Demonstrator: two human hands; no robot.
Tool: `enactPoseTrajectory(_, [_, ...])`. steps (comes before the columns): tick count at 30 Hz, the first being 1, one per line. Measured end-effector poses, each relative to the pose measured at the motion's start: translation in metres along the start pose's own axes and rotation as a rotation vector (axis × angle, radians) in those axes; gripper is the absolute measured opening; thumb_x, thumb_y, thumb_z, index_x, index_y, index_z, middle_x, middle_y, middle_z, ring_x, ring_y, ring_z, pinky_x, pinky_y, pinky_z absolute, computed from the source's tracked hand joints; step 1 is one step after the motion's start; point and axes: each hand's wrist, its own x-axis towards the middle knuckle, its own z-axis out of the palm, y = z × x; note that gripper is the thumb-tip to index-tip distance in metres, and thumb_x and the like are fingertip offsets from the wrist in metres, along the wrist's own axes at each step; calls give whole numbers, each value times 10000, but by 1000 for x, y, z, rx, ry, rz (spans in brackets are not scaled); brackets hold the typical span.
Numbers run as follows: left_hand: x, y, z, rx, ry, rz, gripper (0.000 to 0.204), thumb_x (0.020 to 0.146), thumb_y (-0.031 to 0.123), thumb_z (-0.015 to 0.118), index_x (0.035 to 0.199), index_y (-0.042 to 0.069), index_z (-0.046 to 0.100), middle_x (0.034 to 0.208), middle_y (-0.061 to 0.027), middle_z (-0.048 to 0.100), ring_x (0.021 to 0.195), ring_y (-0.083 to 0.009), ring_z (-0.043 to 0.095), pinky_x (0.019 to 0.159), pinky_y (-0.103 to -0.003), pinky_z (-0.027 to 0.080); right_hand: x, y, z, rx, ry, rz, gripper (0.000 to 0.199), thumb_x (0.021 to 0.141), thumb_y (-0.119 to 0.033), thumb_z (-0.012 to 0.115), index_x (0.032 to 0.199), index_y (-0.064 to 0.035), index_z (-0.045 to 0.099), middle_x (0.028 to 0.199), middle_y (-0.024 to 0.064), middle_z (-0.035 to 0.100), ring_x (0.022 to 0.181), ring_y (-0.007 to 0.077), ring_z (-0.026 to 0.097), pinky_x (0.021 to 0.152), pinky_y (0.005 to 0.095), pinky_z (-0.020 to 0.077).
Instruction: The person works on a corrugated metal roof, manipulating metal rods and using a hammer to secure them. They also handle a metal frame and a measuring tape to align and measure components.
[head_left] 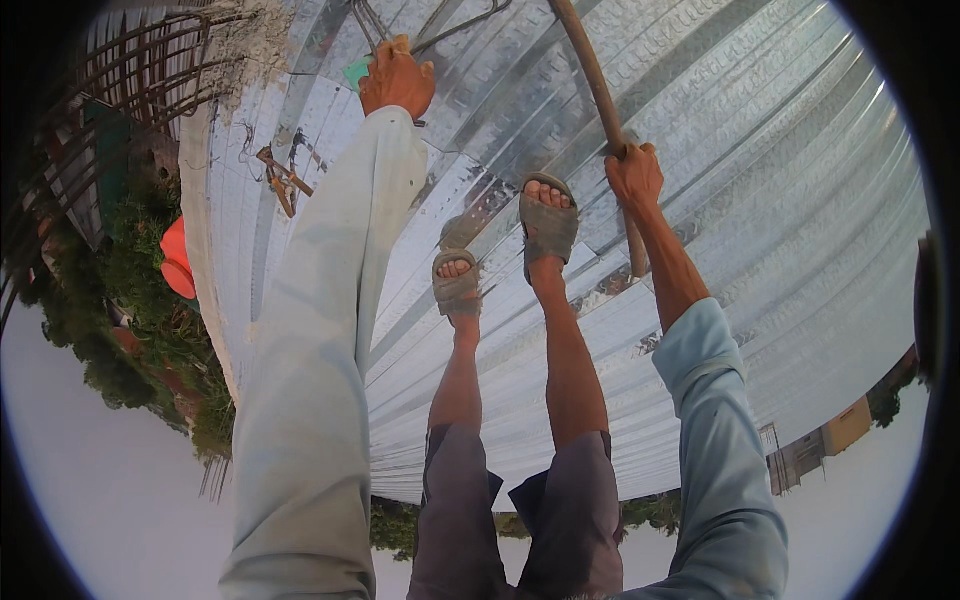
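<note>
The right hand [634, 176] is clenched around a long rusty brown bar [603, 110], gripping it low on its length, with a short stub running on below the fist toward the sandalled feet [548, 222]; the bar looks like steel, so I judge it stiff, heavy for its thickness and rough rather than slippery, best held by a full fist where it is held now, or with a second grip higher up for leverage; its long axis runs from the upper middle of the view down and slightly right, its far end pointing up and out of the frame; the left hand [396, 80] is closed over thin bent steel rods [440, 30] and something small and green, though what that is I cannot tell; everything rests on a corrugated shiny metal deck [760, 200]; a rusty tool [280, 180] lies to the left.
</note>
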Motion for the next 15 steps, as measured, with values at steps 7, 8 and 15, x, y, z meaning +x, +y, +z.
enactPoseTrajectory(7, [36, -6, 18, 265, -119, 158, 360, 947, 246, 554, 1265, 76, 552, 1234, -194, 636, 1051, -390, 653, 885, -494, 516, -2, 10, -4, 116, -8, -87, 449, 814, -225, 629, 1228, -49, 629, 1150, 192, 605, 1025, 389, 637, 884, 472, 506])
enactPoseTrajectory(8, [33, -8, 19, 335, -85, 199, 316, 943, 215, 551, 1222, 67, 562, 1207, -196, 643, 1004, -388, 668, 857, -496, 524, -3, 13, -7, 116, -28, -104, 449, 819, -219, 629, 1234, -47, 627, 1155, 193, 605, 1034, 389, 636, 887, 472, 505])
enactPoseTrajectory(15, [-66, 15, -54, -203, 129, 185, 205, 914, 107, 538, 1105, 38, 569, 1047, -167, 644, 878, -385, 672, 790, -493, 529, -40, 11, -51, 99, 4, -80, 419, 843, -186, 613, 1221, -7, 623, 1151, 215, 613, 1010, 405, 641, 881, 476, 508])
